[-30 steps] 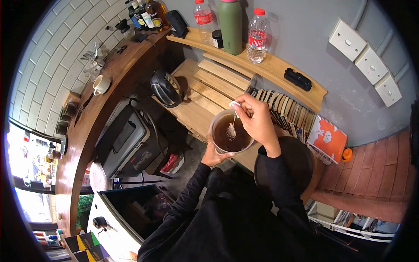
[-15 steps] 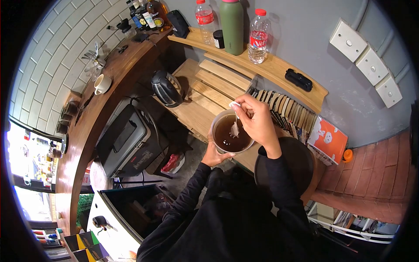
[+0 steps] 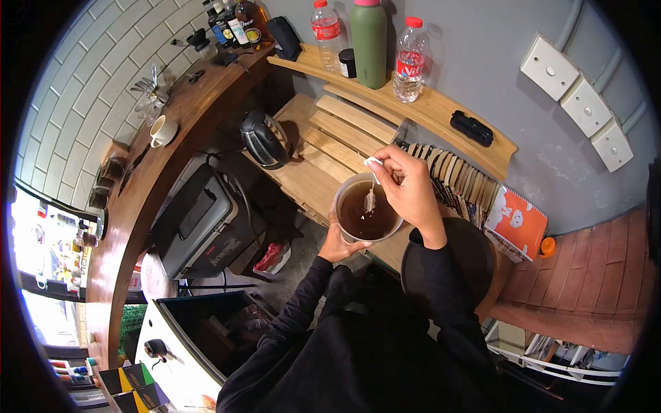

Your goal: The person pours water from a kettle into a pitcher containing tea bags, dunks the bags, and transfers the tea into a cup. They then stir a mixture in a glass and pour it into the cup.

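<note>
My left hand [image 3: 339, 242] is wrapped round the near left side of a clear cup [image 3: 335, 221] of dark brown tea. Above the cup's right rim, my right hand [image 3: 407, 184] pinches the white tag of a tea bag [image 3: 370, 201]. The bag hangs by its string over the tea, its lower end right at the liquid's surface. A few bright reflections show on the tea. Beyond the cup is a slatted wooden bench [image 3: 327, 141], with a black kettle [image 3: 264, 140] on its left part.
A round dark tray or stool top [image 3: 451, 270] lies under my right forearm. Books [image 3: 454, 175] stand in a row along the wall. Bottles, including a green flask [image 3: 369, 45], line a wooden shelf [image 3: 441, 103]. A curved counter [image 3: 134, 199] with a mug [image 3: 163, 131] runs along the left, above a grey cooler box [image 3: 206, 227].
The tea bag and my right hand shift very slightly, the bag still hanging over the tea. The left hand keeps its hold on the cup.
</note>
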Demonstrator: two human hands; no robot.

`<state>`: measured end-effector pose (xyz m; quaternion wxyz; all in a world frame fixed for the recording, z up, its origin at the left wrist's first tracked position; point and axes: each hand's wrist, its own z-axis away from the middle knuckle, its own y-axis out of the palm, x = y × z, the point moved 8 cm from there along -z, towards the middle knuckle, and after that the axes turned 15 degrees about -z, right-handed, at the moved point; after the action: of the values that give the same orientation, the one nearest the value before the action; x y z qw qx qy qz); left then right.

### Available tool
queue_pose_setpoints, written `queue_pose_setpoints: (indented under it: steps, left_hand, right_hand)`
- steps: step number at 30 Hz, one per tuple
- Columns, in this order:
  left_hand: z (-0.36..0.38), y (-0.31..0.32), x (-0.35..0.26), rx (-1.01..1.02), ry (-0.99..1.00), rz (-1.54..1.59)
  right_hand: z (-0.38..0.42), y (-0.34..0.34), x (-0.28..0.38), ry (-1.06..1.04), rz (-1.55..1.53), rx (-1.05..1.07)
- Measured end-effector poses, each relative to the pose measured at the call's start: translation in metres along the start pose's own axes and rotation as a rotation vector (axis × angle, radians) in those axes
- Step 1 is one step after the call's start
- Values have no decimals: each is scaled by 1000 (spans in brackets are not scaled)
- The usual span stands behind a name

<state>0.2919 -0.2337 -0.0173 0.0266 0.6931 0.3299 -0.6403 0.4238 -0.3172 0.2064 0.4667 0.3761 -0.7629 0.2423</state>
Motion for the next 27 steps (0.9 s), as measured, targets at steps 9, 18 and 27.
queue_pose_setpoints:
  steps: [9, 18, 27]
  left_hand:
    - [1, -2, -2, -4, -15, -27]
    - [0, -6, -14, -45, 36, -94]
    - [-3, -2, -12, -7, 30, -8]
  right_hand:
    - [2, 2, -14, 53, 13, 25]
    - [3, 5, -15, 54, 43, 42]
    - [6, 2, -20, 79, 35, 25]
